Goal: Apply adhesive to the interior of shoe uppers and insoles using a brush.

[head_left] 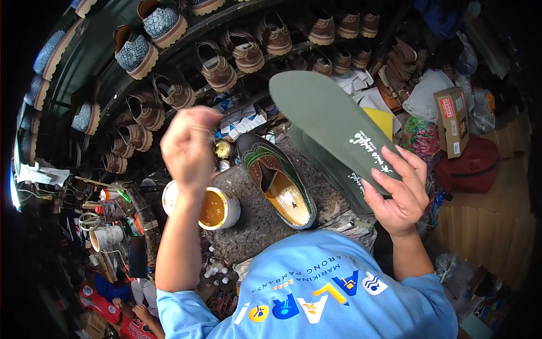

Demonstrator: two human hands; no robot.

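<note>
My right hand (398,195) grips a dark green insole (322,110) by its heel end, thumb and fingers on its edges, with white lettering near the hold. Beneath it lie more green insoles (309,148), stacked and partly covered. My left hand (189,150) is raised, blurred and curled closed; whatever it may hold cannot be made out. Just below that hand stands a white tub (232,210) of amber, glue-like paste (213,209). Between my hands a green and dark brogue shoe (291,164) rests with its opening up, its pale inside showing a coated patch.
The shoe and tub sit on a rough dark block (251,234). Brown shoes (217,65) and blue scaly-patterned shoes (135,52) line the racks ahead. A cardboard box (451,121) and a dark red bag (468,164) lie at right. Another person's hand (141,312) shows at lower left.
</note>
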